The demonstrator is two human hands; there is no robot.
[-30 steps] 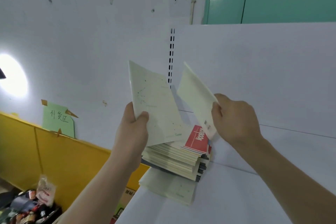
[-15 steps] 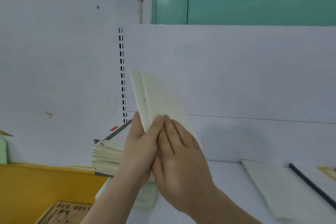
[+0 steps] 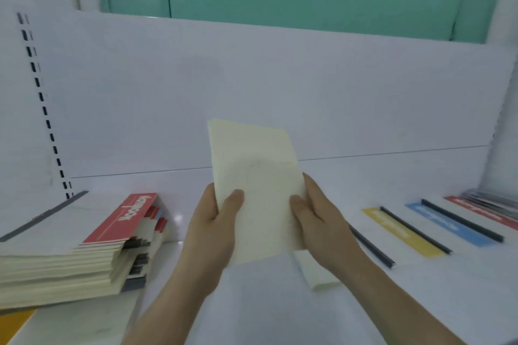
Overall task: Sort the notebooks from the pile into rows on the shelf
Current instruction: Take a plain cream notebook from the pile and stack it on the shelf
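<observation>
Both my hands hold pale cream notebooks [image 3: 256, 190] upright above the white shelf [image 3: 252, 311], pressed together as one thin stack. My left hand [image 3: 215, 230] grips the left edge with the thumb on the front cover. My right hand [image 3: 316, 221] grips the right edge the same way. The pile of notebooks [image 3: 73, 255] lies at the left end of the shelf, a red-covered one [image 3: 123, 218] near its top. Below my right hand a cream notebook [image 3: 316, 272] lies flat on the shelf, mostly hidden.
To the right lie flat rows of notebooks with dark spines: a yellow one [image 3: 403, 232], a blue one [image 3: 451, 224] and a red one [image 3: 482, 213]. The shelf's white back panel [image 3: 252, 87] rises behind. A slotted upright [image 3: 42, 103] stands at the left.
A second ago each hand held its own cream notebook apart over the pile. They were brought together, and both hands with the view have moved right along the shelf.
</observation>
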